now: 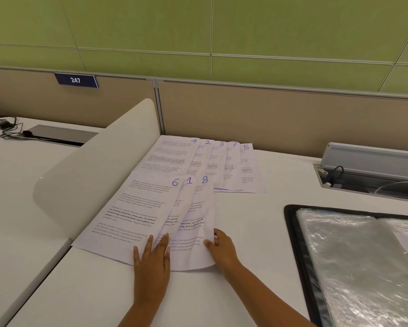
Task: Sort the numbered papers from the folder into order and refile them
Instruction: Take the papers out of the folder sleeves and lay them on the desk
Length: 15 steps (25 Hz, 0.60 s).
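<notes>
Creased white sheet 8 (199,223) pinched at its edge by right hand (221,250), left hand (152,258) pressed flat on fanned papers, glossy plastic-sleeved folder (354,260) laid open on worktop (103,291) at three o'clock

white papers (132,208) (blue nos.), black folder (295,244)

The white bench (245,291) carried two fanned rows of numbered papers (165,208); right of them lay the open folder (354,256), left a curved divider (99,161)
</notes>
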Motion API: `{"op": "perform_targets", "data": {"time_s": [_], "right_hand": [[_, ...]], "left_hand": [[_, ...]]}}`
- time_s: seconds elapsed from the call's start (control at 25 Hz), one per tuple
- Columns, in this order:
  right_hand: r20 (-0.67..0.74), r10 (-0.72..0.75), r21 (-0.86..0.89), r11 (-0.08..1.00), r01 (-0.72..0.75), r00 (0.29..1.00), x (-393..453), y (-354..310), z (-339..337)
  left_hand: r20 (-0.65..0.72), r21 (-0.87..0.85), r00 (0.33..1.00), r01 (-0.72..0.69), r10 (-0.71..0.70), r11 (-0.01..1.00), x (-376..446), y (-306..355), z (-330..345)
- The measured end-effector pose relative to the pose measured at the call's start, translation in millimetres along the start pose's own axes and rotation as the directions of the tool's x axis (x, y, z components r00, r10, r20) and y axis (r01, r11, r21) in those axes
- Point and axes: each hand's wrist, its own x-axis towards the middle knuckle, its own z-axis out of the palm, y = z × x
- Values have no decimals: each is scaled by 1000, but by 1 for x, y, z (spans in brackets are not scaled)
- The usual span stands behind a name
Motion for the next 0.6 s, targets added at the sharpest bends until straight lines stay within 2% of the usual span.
{"op": "perform_targets", "data": {"time_s": [0.32,0.6], "right_hand": [[112,-48,-78,995,57,993,3,9,1],[163,-32,-92,995,48,986,-2,11,1]], "left_hand": [[84,43,996,3,-6,999,0,2,-5],[167,74,986,16,-28,997,-11,9,-20]]}}
